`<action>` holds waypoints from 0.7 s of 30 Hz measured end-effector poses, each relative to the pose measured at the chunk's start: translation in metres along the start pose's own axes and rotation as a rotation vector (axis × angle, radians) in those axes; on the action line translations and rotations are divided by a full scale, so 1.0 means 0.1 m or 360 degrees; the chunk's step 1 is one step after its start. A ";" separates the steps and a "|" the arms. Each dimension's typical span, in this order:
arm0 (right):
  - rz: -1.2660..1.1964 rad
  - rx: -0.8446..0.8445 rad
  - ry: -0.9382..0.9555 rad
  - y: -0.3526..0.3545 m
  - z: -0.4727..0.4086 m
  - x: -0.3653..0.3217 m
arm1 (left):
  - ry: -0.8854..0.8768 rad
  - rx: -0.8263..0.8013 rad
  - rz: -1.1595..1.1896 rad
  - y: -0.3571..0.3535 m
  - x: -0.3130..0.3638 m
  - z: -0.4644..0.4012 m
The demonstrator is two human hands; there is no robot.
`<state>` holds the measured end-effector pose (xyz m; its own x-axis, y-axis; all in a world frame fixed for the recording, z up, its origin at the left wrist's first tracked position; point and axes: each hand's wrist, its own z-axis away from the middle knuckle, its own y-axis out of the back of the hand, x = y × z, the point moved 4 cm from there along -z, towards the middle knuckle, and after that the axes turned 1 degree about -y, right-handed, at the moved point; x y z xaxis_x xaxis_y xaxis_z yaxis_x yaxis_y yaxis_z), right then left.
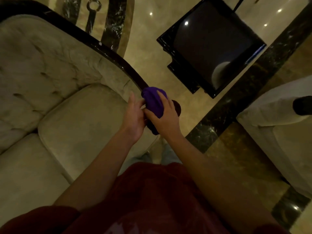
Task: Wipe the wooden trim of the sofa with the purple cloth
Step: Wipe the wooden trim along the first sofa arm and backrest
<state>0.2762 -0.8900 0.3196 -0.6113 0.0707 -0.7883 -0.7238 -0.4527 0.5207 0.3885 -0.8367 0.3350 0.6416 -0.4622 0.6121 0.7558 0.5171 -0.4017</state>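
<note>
The beige tufted sofa (pixel 55 92) fills the left side. Its dark glossy wooden trim (pixel 94 40) curves along the armrest top down to a rounded end near the middle. A bunched purple cloth (pixel 154 101) sits on that end of the trim. My right hand (pixel 164 118) presses over the cloth and grips it. My left hand (pixel 135 115) rests beside it on the sofa side, fingers apart, touching the cloth's left edge. The trim's end is mostly hidden under the cloth and hands.
A black glossy square side table (pixel 214 46) stands on the polished marble floor to the upper right. Another light upholstered seat (pixel 276 125) is at the right edge. Dark marble floor bands (pixel 239 105) cross the floor. My red shirt fills the bottom.
</note>
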 end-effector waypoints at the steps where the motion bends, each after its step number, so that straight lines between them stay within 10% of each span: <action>1: 0.0027 -0.0052 0.0018 -0.01 -0.08 0.07 | 0.0003 0.0020 -0.0002 0.00 -0.01 -0.05; 21: 0.0418 -0.0138 0.0319 0.20 -1.07 1.39 | -0.0143 0.1160 -0.0466 0.79 -0.08 -1.30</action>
<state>0.2113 -0.9839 0.1855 -0.6919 -0.2304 -0.6843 -0.5150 -0.5067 0.6914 0.4603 -0.8858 0.2105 0.3933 -0.6087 0.6890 0.5962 0.7394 0.3129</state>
